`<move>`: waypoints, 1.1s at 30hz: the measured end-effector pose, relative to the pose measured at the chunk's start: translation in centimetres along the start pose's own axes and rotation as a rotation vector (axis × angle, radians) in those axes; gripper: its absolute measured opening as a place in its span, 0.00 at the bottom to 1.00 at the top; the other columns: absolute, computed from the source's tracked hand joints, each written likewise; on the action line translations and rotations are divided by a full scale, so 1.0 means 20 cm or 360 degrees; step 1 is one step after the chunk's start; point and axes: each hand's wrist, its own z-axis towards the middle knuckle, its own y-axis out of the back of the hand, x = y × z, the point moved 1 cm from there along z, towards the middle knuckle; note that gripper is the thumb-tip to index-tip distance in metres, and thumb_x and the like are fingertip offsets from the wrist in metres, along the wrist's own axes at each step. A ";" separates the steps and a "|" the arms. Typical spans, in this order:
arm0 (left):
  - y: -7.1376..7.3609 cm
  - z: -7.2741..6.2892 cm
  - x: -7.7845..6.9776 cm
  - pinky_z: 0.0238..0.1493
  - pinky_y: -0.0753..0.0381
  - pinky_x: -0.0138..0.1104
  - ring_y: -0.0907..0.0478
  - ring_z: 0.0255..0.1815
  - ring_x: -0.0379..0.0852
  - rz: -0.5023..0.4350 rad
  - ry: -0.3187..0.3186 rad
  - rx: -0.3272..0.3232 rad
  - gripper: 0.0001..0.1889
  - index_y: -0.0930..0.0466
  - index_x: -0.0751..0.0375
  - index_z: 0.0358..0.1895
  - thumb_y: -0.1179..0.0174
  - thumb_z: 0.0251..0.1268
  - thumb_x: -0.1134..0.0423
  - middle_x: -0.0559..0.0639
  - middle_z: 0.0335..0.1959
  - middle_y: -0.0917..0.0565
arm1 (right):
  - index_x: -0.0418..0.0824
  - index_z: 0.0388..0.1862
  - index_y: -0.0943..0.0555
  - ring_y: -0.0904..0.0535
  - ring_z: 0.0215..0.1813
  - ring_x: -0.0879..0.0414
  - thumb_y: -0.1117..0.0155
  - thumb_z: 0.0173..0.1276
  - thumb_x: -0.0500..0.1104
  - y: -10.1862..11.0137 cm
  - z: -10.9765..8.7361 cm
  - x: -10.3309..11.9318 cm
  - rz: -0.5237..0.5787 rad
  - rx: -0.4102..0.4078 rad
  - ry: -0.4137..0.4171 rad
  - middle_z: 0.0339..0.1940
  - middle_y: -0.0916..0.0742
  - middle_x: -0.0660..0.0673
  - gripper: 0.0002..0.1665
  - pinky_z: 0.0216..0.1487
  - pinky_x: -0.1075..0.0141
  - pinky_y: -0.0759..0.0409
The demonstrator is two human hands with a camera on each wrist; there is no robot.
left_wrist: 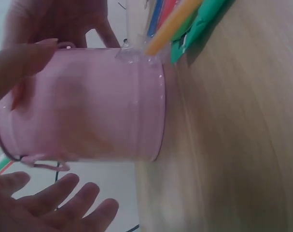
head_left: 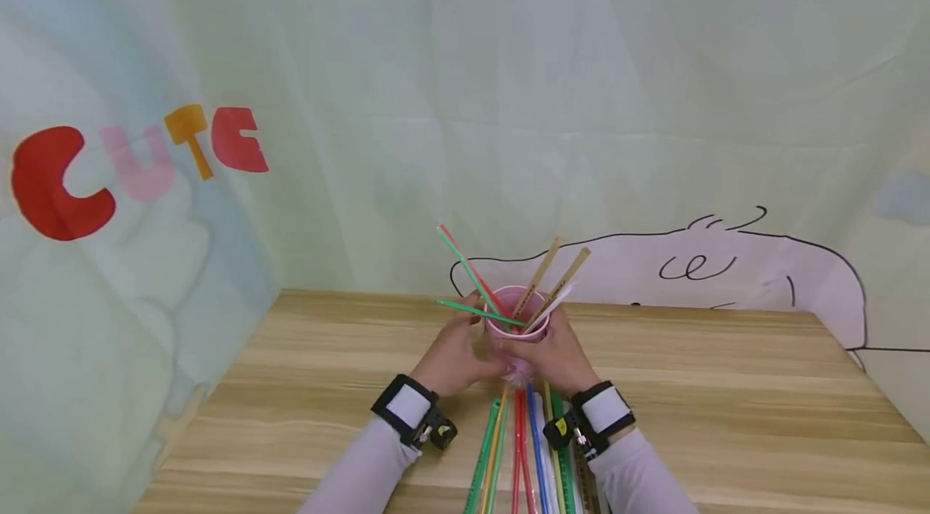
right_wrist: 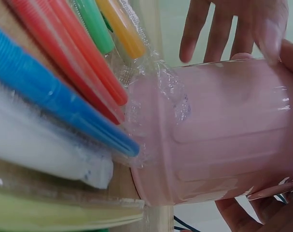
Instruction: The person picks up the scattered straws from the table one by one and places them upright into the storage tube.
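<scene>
A small pink bucket stands upright between my two hands, several straws in green, red, white and brown leaning out of it. My right hand grips its right side, with fingers behind and thumb across the near wall. My left hand is at the left side, its thumb lying over the pink wall. Its fingers are straight and spread, with a gap to the wall in the left wrist view. Clear plastic wrap touches the bucket's lower wall.
Several coloured straws in clear wrappers, including a blue straw, lie on the wooden table just in front of the bucket. Behind the table hangs a printed cloth with the letters CUTE.
</scene>
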 end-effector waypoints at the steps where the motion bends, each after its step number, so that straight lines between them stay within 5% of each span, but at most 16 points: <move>1: -0.01 0.01 0.00 0.77 0.33 0.56 0.31 0.76 0.56 -0.0018 -0.0003 -0.0006 0.58 0.45 0.47 0.81 0.18 0.47 0.55 0.51 0.77 0.31 | 0.46 0.69 0.26 0.18 0.64 0.48 0.19 0.58 0.39 0.00 0.00 0.00 0.0007 0.0013 0.0018 0.62 0.15 0.44 0.41 0.62 0.63 0.19; 9: -0.06 0.04 0.00 0.75 0.29 0.45 0.27 0.71 0.44 -0.0044 -0.0047 -0.0050 0.52 0.36 0.44 0.76 0.17 0.45 0.47 0.42 0.72 0.29 | 0.46 0.68 0.26 0.18 0.64 0.47 0.17 0.57 0.40 -0.03 0.01 0.00 0.0039 0.0021 0.0026 0.62 0.15 0.44 0.41 0.62 0.63 0.19; 20: -0.10 0.05 0.02 0.75 0.28 0.46 0.27 0.73 0.50 -0.0088 0.0035 -0.0179 0.56 0.43 0.50 0.79 0.17 0.46 0.53 0.52 0.72 0.24 | 0.47 0.70 0.29 0.21 0.67 0.47 0.17 0.56 0.40 -0.05 0.01 0.00 -0.0016 -0.0028 -0.0033 0.66 0.18 0.45 0.45 0.70 0.49 0.23; 33: -0.12 0.07 0.02 0.70 0.24 0.49 0.22 0.67 0.52 -0.0101 0.0071 -0.0161 0.52 0.42 0.44 0.77 0.20 0.48 0.54 0.54 0.68 0.21 | 0.46 0.71 0.30 0.22 0.67 0.47 0.17 0.56 0.40 -0.01 0.00 0.01 -0.0071 -0.0056 -0.0046 0.66 0.18 0.43 0.46 0.70 0.50 0.24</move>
